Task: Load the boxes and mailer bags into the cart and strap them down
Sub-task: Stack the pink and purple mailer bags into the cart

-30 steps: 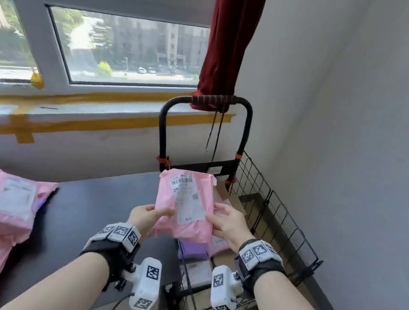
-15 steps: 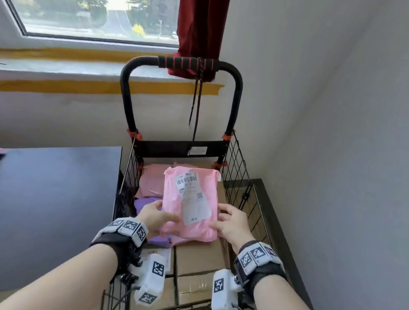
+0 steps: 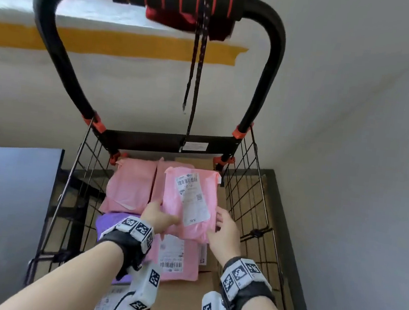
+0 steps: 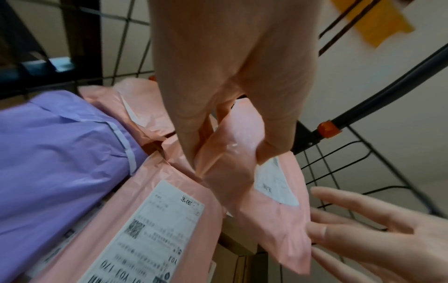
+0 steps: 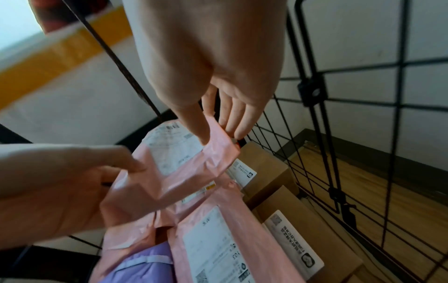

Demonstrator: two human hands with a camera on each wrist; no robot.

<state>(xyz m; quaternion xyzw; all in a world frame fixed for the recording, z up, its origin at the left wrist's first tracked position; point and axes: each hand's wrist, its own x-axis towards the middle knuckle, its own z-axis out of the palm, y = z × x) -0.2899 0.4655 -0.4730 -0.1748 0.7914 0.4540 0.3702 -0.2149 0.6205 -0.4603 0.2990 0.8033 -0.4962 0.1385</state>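
Holding a pink mailer bag (image 3: 188, 201) over the wire cart (image 3: 246, 202), the left hand (image 3: 157, 217) pinches its near left edge between thumb and fingers, while the right hand (image 3: 224, 231) has its fingers straight and spread against the near right edge. This bag is crinkled glossy plastic with a white barcode label (image 3: 192, 197) facing up. Inside the cart lie other pink mailer bags (image 3: 129, 187), a purple mailer bag (image 4: 60, 149) and brown cardboard boxes (image 5: 278, 183) with labels underneath. A dark bench (image 3: 9, 200) stands left of the cart.
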